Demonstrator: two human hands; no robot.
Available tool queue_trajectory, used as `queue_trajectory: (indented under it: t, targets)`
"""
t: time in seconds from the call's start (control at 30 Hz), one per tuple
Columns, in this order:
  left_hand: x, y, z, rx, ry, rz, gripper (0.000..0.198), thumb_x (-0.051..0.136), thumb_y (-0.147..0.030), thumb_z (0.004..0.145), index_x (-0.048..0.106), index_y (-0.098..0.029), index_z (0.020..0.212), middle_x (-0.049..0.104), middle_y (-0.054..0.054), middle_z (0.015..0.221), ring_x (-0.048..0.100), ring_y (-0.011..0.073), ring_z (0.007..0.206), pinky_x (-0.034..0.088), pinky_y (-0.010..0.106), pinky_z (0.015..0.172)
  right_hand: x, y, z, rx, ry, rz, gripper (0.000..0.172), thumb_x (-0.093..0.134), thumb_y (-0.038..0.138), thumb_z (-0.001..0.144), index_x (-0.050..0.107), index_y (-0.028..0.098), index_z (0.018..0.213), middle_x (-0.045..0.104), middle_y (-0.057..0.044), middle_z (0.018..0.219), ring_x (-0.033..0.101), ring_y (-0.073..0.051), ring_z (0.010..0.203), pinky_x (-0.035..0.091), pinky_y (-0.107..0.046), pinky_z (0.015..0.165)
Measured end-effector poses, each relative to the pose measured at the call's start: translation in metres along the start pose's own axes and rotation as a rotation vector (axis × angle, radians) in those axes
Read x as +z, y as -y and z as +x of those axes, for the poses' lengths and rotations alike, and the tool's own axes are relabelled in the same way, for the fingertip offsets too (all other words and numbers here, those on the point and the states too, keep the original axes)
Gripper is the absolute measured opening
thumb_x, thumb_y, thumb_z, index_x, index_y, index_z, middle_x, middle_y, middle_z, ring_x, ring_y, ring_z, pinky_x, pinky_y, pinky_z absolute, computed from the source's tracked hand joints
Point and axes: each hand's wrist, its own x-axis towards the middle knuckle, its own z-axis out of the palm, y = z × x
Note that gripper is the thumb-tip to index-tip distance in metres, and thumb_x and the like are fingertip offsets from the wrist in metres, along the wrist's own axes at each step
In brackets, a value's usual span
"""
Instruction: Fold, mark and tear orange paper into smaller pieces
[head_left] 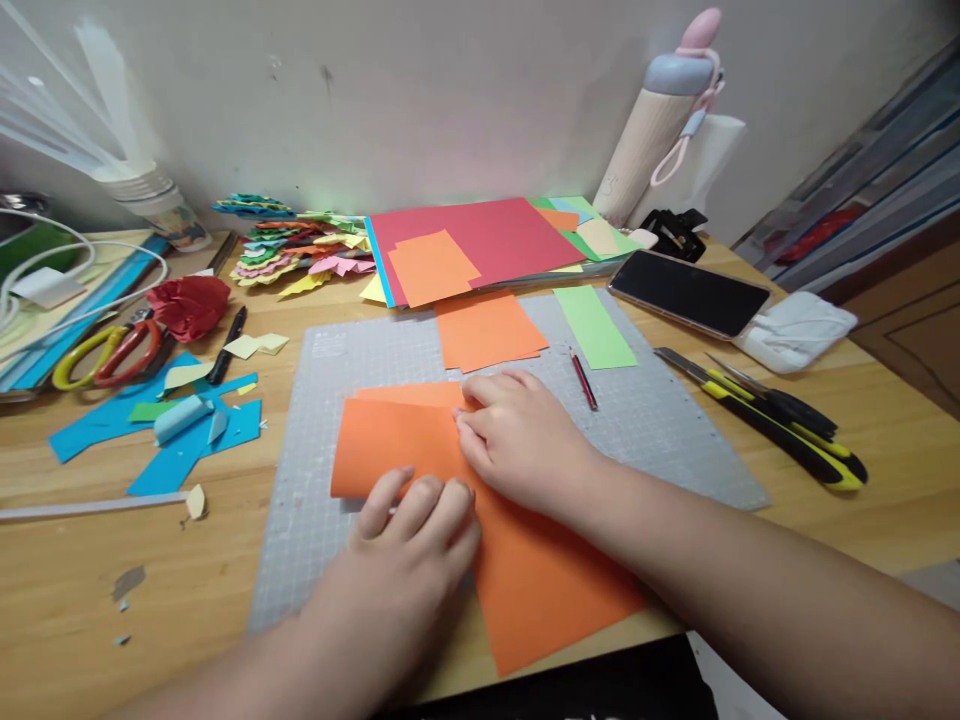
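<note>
A folded sheet of orange paper [397,440] lies on the grey cutting mat [300,540], its left part doubled over. Its long lower part [551,580] stretches toward me past the mat's front edge. My left hand [420,540] has its fingers curled on the lower edge of the folded part, the thumb hidden. At the upper right of the fold, my right hand [517,435] is closed with thumb and finger pinching the paper. Just beyond it lie more orange sheets [487,330]. To the right of that hand are a short red pencil [583,380] and a light green strip [598,325].
Right of the mat lie a yellow-black utility knife [780,420], a phone [690,292] and a white case [799,330]. On the left are scissors [112,355] and blue paper scraps [187,440]. Red card [510,240] and a bottle [649,130] stand at the back.
</note>
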Motion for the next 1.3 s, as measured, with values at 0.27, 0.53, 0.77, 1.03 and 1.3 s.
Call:
queue_trajectory:
  t: [0.27,0.53,0.77,1.03,1.3]
  targets:
    - [-0.003,-0.011,-0.002,-0.02,0.066,0.143,0.022,0.053,-0.014,0.079,0.068,-0.015,0.095,0.058,0.004,0.078,0.041,0.0199,0.072,0.03,0.034,0.071,0.026,0.008,-0.011,-0.161,-0.119,-0.222,0.026,0.049,0.016,0.092,0.069,0.016,0.074,0.062,-0.005,0.076,0.046,-0.021,0.077,0.025,-0.036,0.066]
    - [-0.01,-0.018,-0.01,-0.122,0.077,0.258,0.027,0.045,-0.008,0.081,0.068,-0.011,0.095,0.059,0.006,0.075,0.046,0.0217,0.072,0.032,0.035,0.071,0.029,0.008,-0.011,-0.154,-0.145,-0.215,0.026,0.052,0.017,0.091,0.066,0.016,0.069,0.062,-0.004,0.074,0.044,-0.02,0.073,0.023,-0.035,0.064]
    - [-0.021,0.001,-0.039,-0.314,0.174,0.324,0.029,0.038,-0.002,0.081,0.065,-0.014,0.079,0.059,0.008,0.072,0.051,0.024,0.075,0.036,0.036,0.073,0.031,0.006,-0.011,-0.156,-0.148,-0.202,0.03,0.05,0.016,0.091,0.063,0.016,0.064,0.058,-0.004,0.07,0.042,-0.018,0.069,0.021,-0.034,0.061]
    - [-0.038,0.015,-0.04,-0.383,0.291,0.291,0.031,0.037,0.001,0.078,0.061,-0.015,0.067,0.06,0.009,0.065,0.054,0.0258,0.067,0.037,0.038,0.066,0.027,0.007,-0.011,-0.139,-0.123,-0.173,0.032,0.049,0.015,0.091,0.061,0.016,0.062,0.057,-0.004,0.067,0.042,-0.017,0.067,0.021,-0.033,0.059]
    - [-0.043,0.052,-0.016,-0.388,0.181,0.036,0.022,0.054,-0.034,0.086,0.062,-0.018,0.099,0.064,0.008,0.101,0.056,0.0268,0.095,0.038,0.042,0.082,0.023,0.007,-0.008,-0.112,-0.094,-0.089,0.028,0.049,0.015,0.091,0.064,0.013,0.067,0.059,-0.006,0.07,0.048,-0.018,0.071,0.028,-0.032,0.064]
